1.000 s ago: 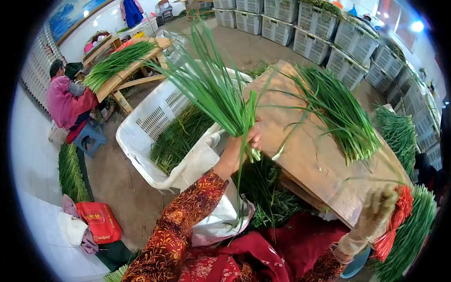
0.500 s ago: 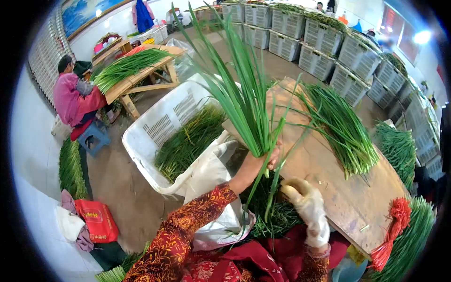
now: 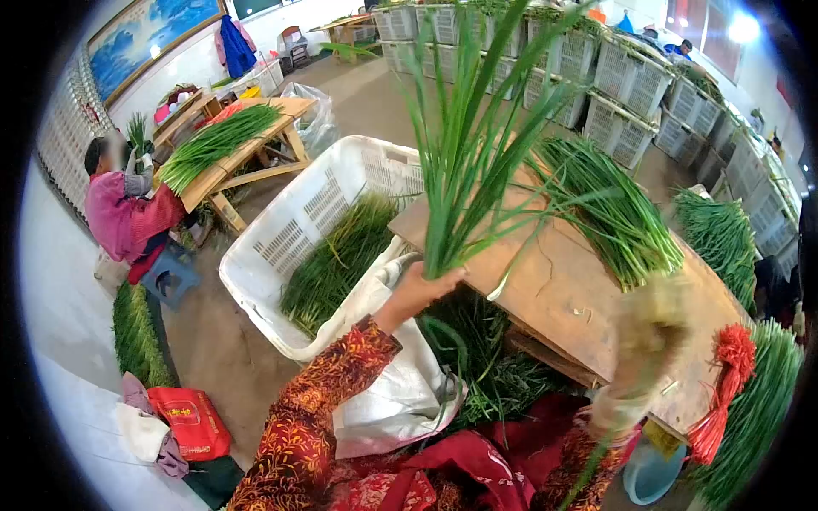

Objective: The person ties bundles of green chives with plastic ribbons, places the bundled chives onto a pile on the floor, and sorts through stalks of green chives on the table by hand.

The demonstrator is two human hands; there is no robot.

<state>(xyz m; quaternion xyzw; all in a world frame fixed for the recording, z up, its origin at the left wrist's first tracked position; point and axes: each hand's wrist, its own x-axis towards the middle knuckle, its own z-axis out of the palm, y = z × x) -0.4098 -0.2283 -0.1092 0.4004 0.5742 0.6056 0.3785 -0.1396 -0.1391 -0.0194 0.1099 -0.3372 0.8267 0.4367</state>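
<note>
My left hand (image 3: 420,294) is wrapped round the lower ends of a bunch of long green leaves (image 3: 464,183), held upright over the near left edge of the wooden board (image 3: 554,298). My right hand (image 3: 648,332), in a pale glove, is smeared by motion over the right part of the board, just below the cut ends of a pile of green stalks (image 3: 609,209). Its fingers cannot be made out. A thin green blade hangs blurred below that hand. Loose greens (image 3: 494,375) lie under the board's near edge.
A white crate (image 3: 247,289) with greens stands left of the board. Red ties (image 3: 724,383) hang at the right corner, beside stacked greens (image 3: 754,417). A blue-grey bucket (image 3: 652,468) is below. Another person (image 3: 119,213) sits at a bench at left. Crates (image 3: 630,77) line the back.
My left hand has moved left with the bunch. My right hand has swung right and up, over the board. The view has shifted slightly, and the seated person now raises some greens.
</note>
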